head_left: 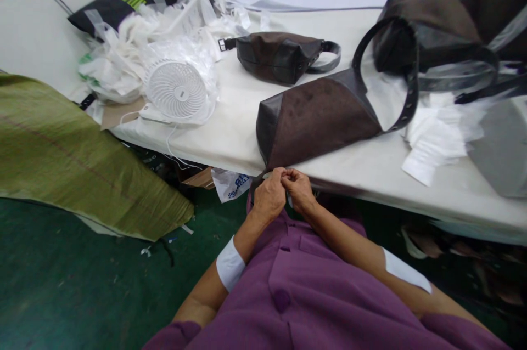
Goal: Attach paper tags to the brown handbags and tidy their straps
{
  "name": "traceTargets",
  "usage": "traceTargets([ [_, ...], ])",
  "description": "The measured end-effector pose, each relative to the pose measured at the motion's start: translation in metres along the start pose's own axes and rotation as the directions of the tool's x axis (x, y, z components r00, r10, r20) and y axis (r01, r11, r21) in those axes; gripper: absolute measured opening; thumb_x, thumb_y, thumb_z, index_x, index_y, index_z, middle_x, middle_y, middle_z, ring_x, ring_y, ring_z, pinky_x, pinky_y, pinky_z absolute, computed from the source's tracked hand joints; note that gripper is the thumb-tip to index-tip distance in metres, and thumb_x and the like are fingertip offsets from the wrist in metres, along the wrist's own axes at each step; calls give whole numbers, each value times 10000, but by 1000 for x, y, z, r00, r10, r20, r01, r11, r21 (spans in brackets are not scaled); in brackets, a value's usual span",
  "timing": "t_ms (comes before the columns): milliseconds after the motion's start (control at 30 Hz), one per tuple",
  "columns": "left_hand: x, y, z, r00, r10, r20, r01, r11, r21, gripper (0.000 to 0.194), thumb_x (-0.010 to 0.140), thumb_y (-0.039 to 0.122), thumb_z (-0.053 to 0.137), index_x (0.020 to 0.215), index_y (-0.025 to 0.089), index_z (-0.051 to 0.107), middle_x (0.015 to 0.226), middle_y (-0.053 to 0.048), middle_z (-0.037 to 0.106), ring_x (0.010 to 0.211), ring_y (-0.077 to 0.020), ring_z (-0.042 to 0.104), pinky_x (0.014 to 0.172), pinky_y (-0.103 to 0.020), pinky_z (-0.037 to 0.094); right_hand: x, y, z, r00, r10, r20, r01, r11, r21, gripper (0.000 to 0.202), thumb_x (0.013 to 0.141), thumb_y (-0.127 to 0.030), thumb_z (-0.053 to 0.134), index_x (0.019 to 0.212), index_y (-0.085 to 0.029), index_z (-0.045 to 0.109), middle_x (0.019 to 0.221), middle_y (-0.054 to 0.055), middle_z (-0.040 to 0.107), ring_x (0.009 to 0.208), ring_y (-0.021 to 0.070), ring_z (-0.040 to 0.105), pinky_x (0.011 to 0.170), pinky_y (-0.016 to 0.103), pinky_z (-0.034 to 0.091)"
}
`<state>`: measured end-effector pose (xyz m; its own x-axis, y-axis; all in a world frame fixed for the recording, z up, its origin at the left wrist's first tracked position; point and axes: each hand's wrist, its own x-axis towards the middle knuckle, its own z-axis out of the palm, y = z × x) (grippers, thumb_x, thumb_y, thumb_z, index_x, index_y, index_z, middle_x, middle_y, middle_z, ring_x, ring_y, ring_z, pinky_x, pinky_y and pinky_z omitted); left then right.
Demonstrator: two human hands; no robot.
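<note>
A dark brown and black handbag [325, 117] lies on its side at the table's front edge. Its strap [413, 84], dotted with holes, loops up at the right end. At the bag's near corner my left hand [269, 195] is closed on a dark strap end that hangs over the edge. My right hand [300, 190] touches it there, thumb and fingers pinched together. Whatever lies between those fingertips is too small and hidden to make out.
Behind lies a smaller handbag [275, 54], and more dark bags [428, 26] are at the right. A white fan [176, 91] stands left beside crumpled plastic wrapping [135, 45]. White tissue sheets [434, 139] lie right. A green sack [82, 158] leans at the left.
</note>
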<state>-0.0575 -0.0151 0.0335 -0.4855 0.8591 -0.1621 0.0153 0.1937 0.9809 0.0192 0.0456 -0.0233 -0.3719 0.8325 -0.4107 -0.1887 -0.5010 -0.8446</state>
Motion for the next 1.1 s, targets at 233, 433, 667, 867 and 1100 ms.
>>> traceTargets([
  [233, -30, -38, 5, 972, -152, -180, 115, 974, -197, 198, 665, 47, 545, 776, 201, 600, 828, -13, 617, 710, -128, 536, 686, -245, 414, -10, -4, 0, 997, -11, -71, 6, 997, -73, 386, 585, -246, 683, 904, -216, 468, 586, -72, 525, 483, 99, 467, 491, 220, 388],
  [433, -16, -62, 16, 910, -414, -27, 315, 730, -607, 312, 646, 153, 593, 953, 196, 561, 799, -2, 614, 578, -95, 522, 571, -227, 401, -20, -17, -8, 942, -324, 85, 310, 747, -588, 219, 725, -244, 606, 930, -229, 534, 746, 0, 607, 655, 159, 559, 696, 297, 443],
  [667, 1, -56, 13, 916, -291, -277, 99, 832, -545, 223, 678, 170, 582, 899, 191, 600, 803, 5, 616, 611, -89, 525, 588, -212, 407, -12, -22, -10, 882, -366, 296, 460, 535, -709, 205, 721, -217, 597, 918, -208, 654, 925, 64, 659, 879, 226, 574, 843, 349, 427],
  [867, 6, -67, 2, 906, -391, -162, 252, 805, -537, 237, 710, 305, 600, 898, 168, 645, 739, -11, 623, 556, -100, 523, 506, -217, 382, -9, -20, -3, 995, 36, 94, 10, 894, -448, 205, 698, -344, 615, 803, -172, 653, 586, -3, 580, 420, 99, 451, 404, 226, 355],
  [1100, 8, -55, -2, 882, -468, -51, 355, 732, -582, 420, 709, 507, 599, 894, 133, 651, 743, -63, 658, 538, -118, 562, 474, -217, 385, -9, -21, 0, 971, 208, 118, -187, 968, -165, 289, 589, -350, 706, 754, -148, 583, 544, -34, 563, 361, 47, 410, 325, 162, 314],
])
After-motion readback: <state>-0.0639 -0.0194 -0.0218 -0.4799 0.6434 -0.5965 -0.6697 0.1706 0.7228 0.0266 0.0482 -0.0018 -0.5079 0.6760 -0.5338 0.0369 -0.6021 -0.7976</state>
